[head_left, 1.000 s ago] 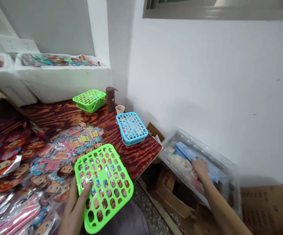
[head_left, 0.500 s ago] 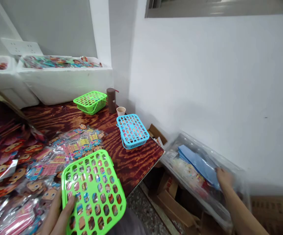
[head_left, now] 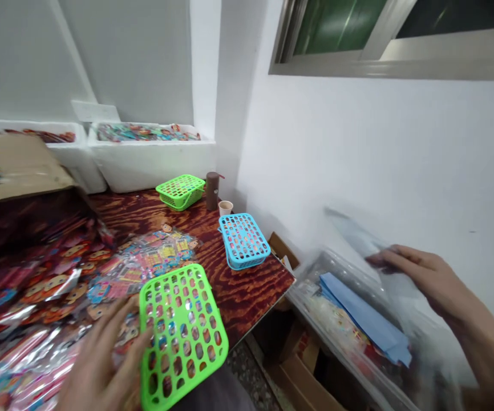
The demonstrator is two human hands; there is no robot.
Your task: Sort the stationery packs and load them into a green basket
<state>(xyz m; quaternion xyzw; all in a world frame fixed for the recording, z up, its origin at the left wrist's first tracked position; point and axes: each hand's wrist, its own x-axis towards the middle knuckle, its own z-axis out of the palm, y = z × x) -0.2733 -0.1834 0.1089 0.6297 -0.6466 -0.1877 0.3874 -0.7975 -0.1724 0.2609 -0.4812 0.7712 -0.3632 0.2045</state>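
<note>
My left hand (head_left: 101, 357) is at the near left side of a green lidded basket (head_left: 182, 334), its thumb over the rim and its fingers against the side, slightly blurred. Small colourful pieces show through the lid's holes. My right hand (head_left: 422, 274) pinches a clear plastic bag (head_left: 409, 308), which hangs blurred over a transparent bin (head_left: 336, 345). Inside the bin lie a folded blue sheet (head_left: 362, 317) and clear-wrapped items. Bagged doll-face packets (head_left: 148, 257) cover the table left of the green basket.
A blue basket (head_left: 245, 242) sits near the table's right corner. Behind it stand a paper cup (head_left: 225, 207), a brown flask (head_left: 212, 191) and another green basket (head_left: 181, 194). White foam boxes (head_left: 153, 165) line the back. Cardboard boxes (head_left: 298, 377) are below; a large carton (head_left: 24, 165) is at left.
My right hand has risen from inside the bin and now has a clear plastic bag. My left hand stays at the green basket. The view has shifted, showing more window.
</note>
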